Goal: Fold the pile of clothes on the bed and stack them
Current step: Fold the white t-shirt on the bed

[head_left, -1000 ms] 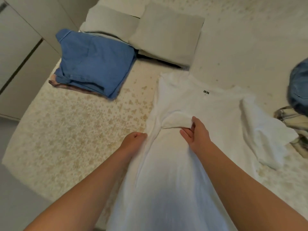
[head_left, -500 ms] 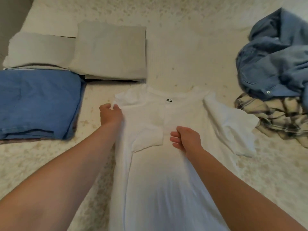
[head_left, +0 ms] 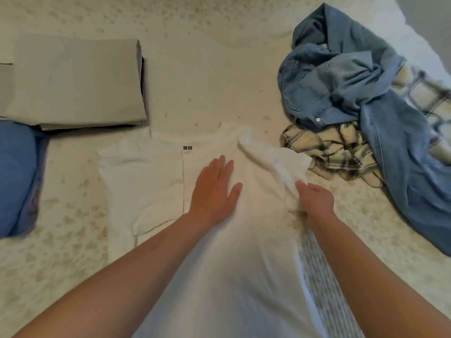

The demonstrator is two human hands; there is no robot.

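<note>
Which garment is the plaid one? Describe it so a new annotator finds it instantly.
Start at the unfolded pile on the right side of the bed, dominated by the crumpled blue denim shirt. The plaid shirt lies bunched beneath the denim's near edge, just right of the white T-shirt sleeve. It is the only checked fabric: cream with dark crossing lines.

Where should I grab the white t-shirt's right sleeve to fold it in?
Probably pinch the sleeve at its loose outer hem, coming from the right side, where the right hand already grips the cloth. It lies bunched off the t-shirt body, so the hem is free to lift. The left hand lies flat on the chest, pinning it.
</note>
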